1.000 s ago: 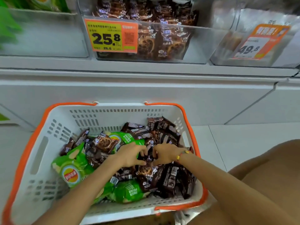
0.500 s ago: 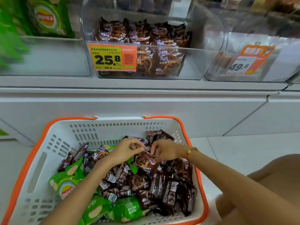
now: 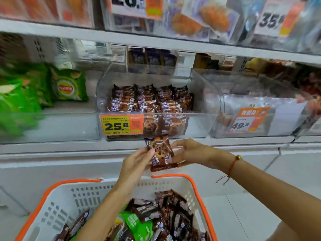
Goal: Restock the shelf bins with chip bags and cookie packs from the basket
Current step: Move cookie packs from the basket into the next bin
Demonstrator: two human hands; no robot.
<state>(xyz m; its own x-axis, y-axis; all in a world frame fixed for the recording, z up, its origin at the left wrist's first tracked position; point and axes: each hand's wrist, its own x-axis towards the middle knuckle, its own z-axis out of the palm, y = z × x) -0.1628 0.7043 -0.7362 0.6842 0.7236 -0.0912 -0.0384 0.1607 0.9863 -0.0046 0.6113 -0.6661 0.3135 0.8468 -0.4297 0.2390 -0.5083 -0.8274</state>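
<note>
Hands meet in mid-air over a white plastic basket with an orange rim (image 3: pixel 59 195), holding a small stack of dark brown foil cookie packs printed with a chocolate-chip cookie (image 3: pixel 160 152). The stack sits just below the front lip of a clear plastic shelf bin (image 3: pixel 199 125) that already holds rows of the same packs and carries a yellow and orange price tag reading 25.8 (image 3: pixel 122 124).

The left hand (image 3: pixel 137 160) comes up from below, its fingers (image 3: pixel 147 152) curled against the left edge of the stack. The right hand (image 3: pixel 189 152) reaches in from the side, its fingers bent round the right edge; a thin red string bracelet (image 3: pixel 231 166) circles that wrist. Both hands are clamped on the stack, neither spread wide.

These packs look light and thin, with slick, crinkly wrappers that could slide against each other, and the cookies inside are probably brittle. A gentle squeeze across the flat faces or along the crimped ends seems safest.

More brown packs and green chip bags (image 3: pixel 137 225) lie loose in the basket below. Green chip bags with a red and yellow logo (image 3: pixel 67 86) stand in the bin to the left.
</note>
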